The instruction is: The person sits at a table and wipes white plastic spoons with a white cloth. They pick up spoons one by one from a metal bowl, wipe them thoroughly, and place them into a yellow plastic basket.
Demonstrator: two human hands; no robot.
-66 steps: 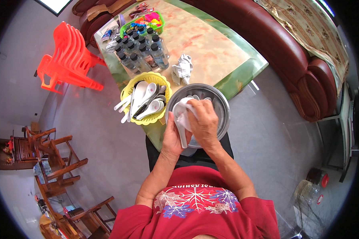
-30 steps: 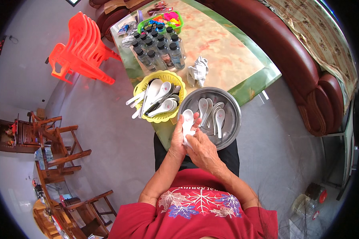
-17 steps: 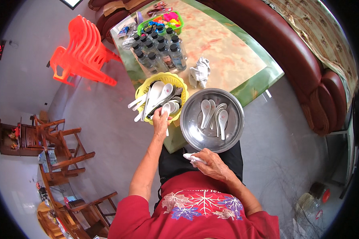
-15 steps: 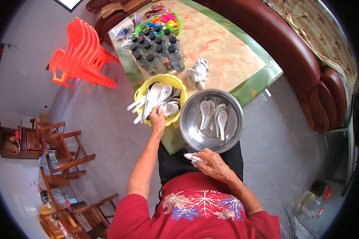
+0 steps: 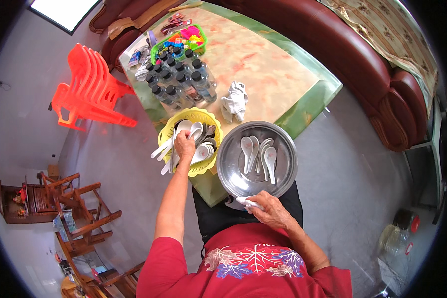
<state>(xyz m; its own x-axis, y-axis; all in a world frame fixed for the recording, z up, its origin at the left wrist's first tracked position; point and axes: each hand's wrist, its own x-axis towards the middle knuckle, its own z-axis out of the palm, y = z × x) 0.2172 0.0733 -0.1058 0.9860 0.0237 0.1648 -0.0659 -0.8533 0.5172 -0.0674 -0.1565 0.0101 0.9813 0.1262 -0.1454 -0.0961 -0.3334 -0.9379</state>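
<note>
My left hand (image 5: pixel 185 145) reaches into the yellow basket (image 5: pixel 209 121) and closes around the white spoons (image 5: pixel 199 154) piled in it. Whether it has lifted one free I cannot tell. My right hand (image 5: pixel 269 208) rests near my lap below the round metal tray (image 5: pixel 233 171), shut on a white cloth (image 5: pixel 248 202). Several white spoons (image 5: pixel 257 155) lie side by side in the tray. Basket and tray sit at the near corner of the marble-patterned table (image 5: pixel 268 69).
Several dark-capped clear bottles (image 5: pixel 179 82) stand behind the basket, with a green basket of colourful items (image 5: pixel 184 39) beyond. A crumpled white rag (image 5: pixel 235 99) lies on the table. Stacked orange plastic chairs (image 5: pixel 92 92) stand left, a brown sofa (image 5: pixel 372 74) right, wooden chairs (image 5: pixel 79 203) lower left.
My left hand has gone from the tray to the yellow basket and settled on the spoons. My right hand dropped from the tray toward my lap, still holding the cloth.
</note>
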